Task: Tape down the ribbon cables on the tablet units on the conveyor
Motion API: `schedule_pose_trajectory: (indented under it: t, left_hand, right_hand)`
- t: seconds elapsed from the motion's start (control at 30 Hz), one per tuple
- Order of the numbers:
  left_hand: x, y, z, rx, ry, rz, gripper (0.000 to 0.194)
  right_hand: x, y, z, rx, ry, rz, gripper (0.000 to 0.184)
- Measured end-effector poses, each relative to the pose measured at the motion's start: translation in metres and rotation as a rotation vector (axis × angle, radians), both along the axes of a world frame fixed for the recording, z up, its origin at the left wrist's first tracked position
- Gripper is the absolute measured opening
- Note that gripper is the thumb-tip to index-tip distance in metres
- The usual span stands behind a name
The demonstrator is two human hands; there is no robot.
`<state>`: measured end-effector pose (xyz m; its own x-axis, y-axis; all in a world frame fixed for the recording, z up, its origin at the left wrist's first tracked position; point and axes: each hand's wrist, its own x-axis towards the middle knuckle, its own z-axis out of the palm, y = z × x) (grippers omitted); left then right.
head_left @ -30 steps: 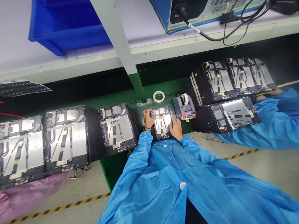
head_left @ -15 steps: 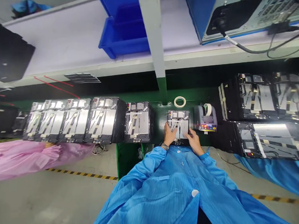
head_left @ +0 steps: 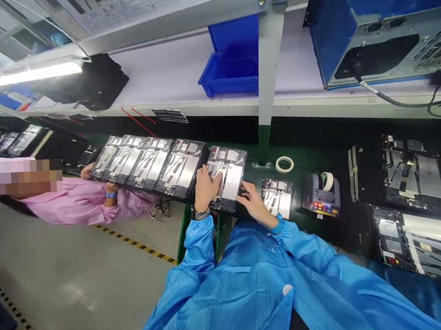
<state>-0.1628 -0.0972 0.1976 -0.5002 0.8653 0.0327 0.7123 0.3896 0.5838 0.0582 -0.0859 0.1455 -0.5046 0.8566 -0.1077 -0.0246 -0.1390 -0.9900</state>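
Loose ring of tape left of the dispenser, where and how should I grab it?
Probably from above, with your right hand: the tape ring lies flat with an open middle, so pinch its near rim, fingertip inside, thumb outside.

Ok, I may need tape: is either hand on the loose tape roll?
No, the left hand and right hand are at an opened device.
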Motion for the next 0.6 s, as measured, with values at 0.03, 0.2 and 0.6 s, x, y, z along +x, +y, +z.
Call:
schedule_pose_trajectory:
  t: [0.03, 0.2, 0.6]
  left_hand:
    - [-0.008, 0.002, -0.006, -0.019, 0.017, 0.006, 0.082]
    - [-0.01, 0.003, -0.036, 0.008, 0.062, -0.025, 0.077]
    - [0.047, -0.078, -0.043, 0.627, 0.033, 0.529, 0.033]
  right_hand:
    - [-0.01, 0.003, -0.003, 0.002, -0.027, 0.02, 0.077]
    - [-0.021, 0.015, -0.021, 0.026, -0.155, 0.043, 0.079]
    - [-0.021, 0.009, -0.057, -0.117, -0.117, 0.062, 0.105]
